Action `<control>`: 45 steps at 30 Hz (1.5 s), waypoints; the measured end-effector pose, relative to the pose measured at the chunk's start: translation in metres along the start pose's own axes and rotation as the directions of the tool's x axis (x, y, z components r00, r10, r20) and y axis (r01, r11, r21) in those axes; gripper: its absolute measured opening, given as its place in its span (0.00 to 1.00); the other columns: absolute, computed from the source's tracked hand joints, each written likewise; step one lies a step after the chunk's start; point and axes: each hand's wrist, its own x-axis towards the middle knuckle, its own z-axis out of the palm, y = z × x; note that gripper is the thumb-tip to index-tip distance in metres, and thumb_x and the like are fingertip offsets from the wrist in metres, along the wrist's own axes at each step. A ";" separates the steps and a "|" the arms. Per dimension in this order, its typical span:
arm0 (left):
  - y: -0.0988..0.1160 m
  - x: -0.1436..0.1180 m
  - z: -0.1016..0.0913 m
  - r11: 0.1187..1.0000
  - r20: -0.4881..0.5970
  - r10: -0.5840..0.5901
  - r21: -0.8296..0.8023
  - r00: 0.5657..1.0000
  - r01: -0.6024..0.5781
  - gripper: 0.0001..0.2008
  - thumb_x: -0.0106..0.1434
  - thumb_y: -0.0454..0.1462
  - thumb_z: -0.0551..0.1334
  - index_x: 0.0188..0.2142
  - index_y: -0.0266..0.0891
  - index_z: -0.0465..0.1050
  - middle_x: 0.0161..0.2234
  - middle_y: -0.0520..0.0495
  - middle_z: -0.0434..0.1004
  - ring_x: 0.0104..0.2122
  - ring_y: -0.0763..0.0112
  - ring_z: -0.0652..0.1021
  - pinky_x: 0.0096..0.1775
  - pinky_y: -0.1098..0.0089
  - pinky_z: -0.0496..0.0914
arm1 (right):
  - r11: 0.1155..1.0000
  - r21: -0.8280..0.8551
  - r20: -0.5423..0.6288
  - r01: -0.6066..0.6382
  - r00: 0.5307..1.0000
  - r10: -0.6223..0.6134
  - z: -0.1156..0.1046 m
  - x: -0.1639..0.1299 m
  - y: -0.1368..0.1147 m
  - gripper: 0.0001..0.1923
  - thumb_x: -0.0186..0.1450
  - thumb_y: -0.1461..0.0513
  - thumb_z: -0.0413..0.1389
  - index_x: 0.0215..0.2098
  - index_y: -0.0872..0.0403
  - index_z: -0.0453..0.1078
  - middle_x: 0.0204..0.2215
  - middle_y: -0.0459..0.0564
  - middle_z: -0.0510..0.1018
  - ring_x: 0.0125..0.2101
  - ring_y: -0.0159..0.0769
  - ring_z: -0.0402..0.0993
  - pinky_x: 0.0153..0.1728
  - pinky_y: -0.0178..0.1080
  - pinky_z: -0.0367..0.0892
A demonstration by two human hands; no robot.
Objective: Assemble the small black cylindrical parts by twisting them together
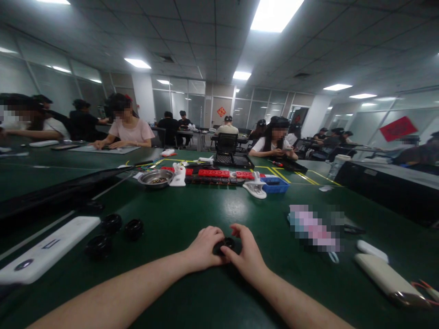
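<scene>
A small black round part (223,245) rests on the green table (206,205) near the front edge. My left hand (205,249) and my right hand (245,253) meet over it, and the fingertips of both pinch it from either side. Most of the part is hidden under my fingers. To the left lie three similar black round parts (111,223), apart from my hands.
A white flat device (44,253) lies at the left edge, white cases (384,274) at the right. Mid-table stand a metal bowl (156,178), red blocks (214,173), a blue bin (274,185) and white clips (255,188). Other people sit at tables behind.
</scene>
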 end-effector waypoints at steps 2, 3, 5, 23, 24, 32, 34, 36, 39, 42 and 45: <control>0.000 0.000 0.000 1.000 0.001 -0.002 -0.005 1.000 0.002 0.16 0.50 0.43 0.65 0.37 0.40 0.68 0.40 0.48 0.67 0.41 0.62 0.67 0.44 0.63 0.62 | 1.000 0.018 0.031 0.018 0.999 -0.018 -0.001 -0.001 -0.001 0.22 0.53 0.67 0.54 0.46 0.53 0.58 0.36 0.51 0.69 0.39 0.41 0.68 0.43 0.48 0.64; 0.000 0.000 -0.001 1.000 0.004 -0.006 -0.008 1.000 0.006 0.17 0.50 0.43 0.65 0.38 0.40 0.68 0.40 0.48 0.67 0.41 0.61 0.67 0.44 0.63 0.62 | 0.999 0.030 0.052 0.031 0.998 -0.033 -0.002 -0.001 -0.002 0.23 0.53 0.69 0.53 0.47 0.53 0.58 0.38 0.50 0.70 0.40 0.40 0.68 0.44 0.47 0.64; 0.000 0.000 -0.001 1.000 0.014 -0.015 -0.013 1.000 0.015 0.18 0.50 0.44 0.65 0.39 0.41 0.68 0.41 0.48 0.67 0.42 0.61 0.67 0.44 0.62 0.62 | 0.997 0.055 0.087 0.062 0.994 -0.067 -0.005 -0.002 -0.005 0.28 0.51 0.72 0.51 0.49 0.52 0.56 0.41 0.50 0.70 0.44 0.40 0.67 0.47 0.46 0.62; 0.000 0.001 -0.001 1.000 0.016 -0.016 0.006 1.000 0.016 0.16 0.50 0.43 0.64 0.37 0.41 0.68 0.42 0.48 0.67 0.43 0.60 0.66 0.45 0.62 0.61 | 0.996 0.067 0.036 0.067 0.997 -0.069 -0.005 -0.003 -0.004 0.29 0.53 0.70 0.51 0.52 0.52 0.53 0.43 0.51 0.68 0.45 0.40 0.65 0.48 0.46 0.60; 0.000 0.001 0.000 1.000 0.016 -0.017 0.009 1.000 0.017 0.15 0.50 0.43 0.64 0.37 0.41 0.68 0.41 0.48 0.67 0.43 0.60 0.66 0.45 0.62 0.61 | 0.997 0.050 0.016 0.052 0.998 -0.053 -0.004 -0.003 -0.003 0.28 0.53 0.69 0.53 0.52 0.52 0.54 0.43 0.52 0.67 0.45 0.41 0.65 0.48 0.47 0.60; 0.001 0.001 -0.001 1.000 0.016 -0.026 0.003 1.000 0.026 0.15 0.49 0.43 0.65 0.36 0.41 0.68 0.40 0.48 0.67 0.42 0.61 0.67 0.44 0.63 0.62 | 0.999 0.023 0.029 0.035 0.999 -0.035 0.001 -0.003 -0.002 0.26 0.52 0.69 0.53 0.49 0.52 0.56 0.37 0.49 0.69 0.39 0.40 0.67 0.44 0.45 0.64; 0.001 0.001 -0.001 1.000 0.014 -0.024 -0.004 1.000 0.024 0.17 0.49 0.43 0.65 0.38 0.41 0.68 0.41 0.48 0.67 0.42 0.61 0.67 0.44 0.63 0.62 | 0.997 0.042 0.058 0.064 0.996 -0.067 -0.002 -0.003 -0.004 0.29 0.51 0.71 0.51 0.50 0.51 0.55 0.40 0.49 0.69 0.43 0.39 0.67 0.47 0.45 0.62; 0.001 0.001 -0.001 1.000 0.011 -0.021 -0.007 1.000 0.021 0.17 0.49 0.43 0.65 0.38 0.41 0.68 0.41 0.48 0.67 0.42 0.60 0.66 0.45 0.62 0.62 | 0.996 0.049 0.065 0.080 0.994 -0.083 -0.004 -0.003 -0.006 0.30 0.51 0.72 0.51 0.52 0.51 0.54 0.43 0.51 0.68 0.45 0.40 0.65 0.49 0.45 0.60; 0.001 0.001 -0.001 1.000 0.013 -0.018 -0.005 1.000 0.018 0.15 0.49 0.43 0.65 0.36 0.41 0.68 0.41 0.48 0.67 0.42 0.60 0.67 0.44 0.62 0.62 | 0.997 0.028 0.017 0.066 0.998 -0.066 -0.004 -0.003 -0.005 0.28 0.53 0.69 0.53 0.51 0.52 0.54 0.43 0.52 0.67 0.45 0.41 0.64 0.48 0.46 0.61; 0.000 0.001 -0.001 1.000 0.011 -0.016 -0.007 1.000 0.016 0.14 0.50 0.42 0.65 0.36 0.41 0.68 0.40 0.48 0.67 0.41 0.61 0.67 0.44 0.63 0.62 | 0.999 0.006 -0.019 0.041 0.999 -0.041 0.000 -0.003 -0.002 0.26 0.53 0.66 0.56 0.49 0.52 0.56 0.40 0.51 0.68 0.42 0.42 0.65 0.45 0.48 0.62; 0.000 0.001 0.000 1.000 0.002 -0.023 -0.010 1.000 0.023 0.15 0.50 0.41 0.65 0.36 0.40 0.67 0.39 0.48 0.67 0.41 0.61 0.67 0.43 0.63 0.62 | 0.999 0.008 -0.007 0.037 0.999 -0.037 0.002 -0.003 0.000 0.24 0.54 0.67 0.56 0.48 0.52 0.57 0.37 0.50 0.68 0.40 0.41 0.66 0.43 0.47 0.63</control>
